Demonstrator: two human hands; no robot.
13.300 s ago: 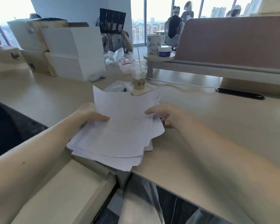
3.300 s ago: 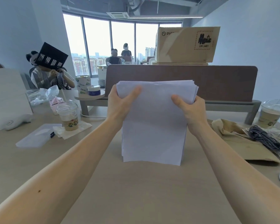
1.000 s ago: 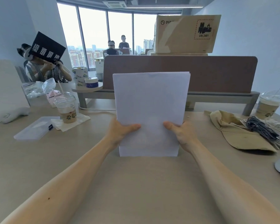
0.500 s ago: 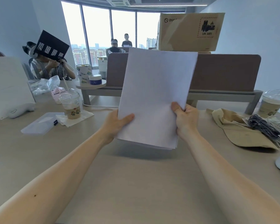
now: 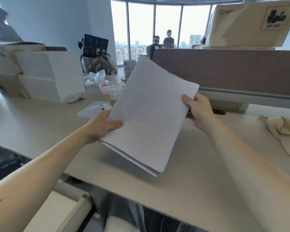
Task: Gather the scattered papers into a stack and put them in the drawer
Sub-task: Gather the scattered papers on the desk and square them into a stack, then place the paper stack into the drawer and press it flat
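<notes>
The left hand point(image 5: 100, 126) grips the near-left edge of a squared stack of plain white paper sheets point(image 5: 151, 114), with the thumb flat on the top sheet and the fingers underneath. The right hand point(image 5: 197, 109) pinches the stack's right edge, thumb on top. The stack is held off the smooth pale beige desk top point(image 5: 191, 185), tilted with its far corner raised; its layered edges show at the near corner. The top sheet is matte, and no print can be read on it. A cream drawer point(image 5: 57, 213) stands pulled out at lower left, below the desk's near edge. A crumpled tan cloth point(image 5: 283, 129) lies to the right. Behind the papers runs a brown felt partition point(image 5: 224, 69). A tan cardboard box point(image 5: 249, 22) rests on it, with "UN 3481" printed in a dashed frame and letters starting "PIC". A clear plastic cup point(image 5: 113, 94) stands to the left.
</notes>
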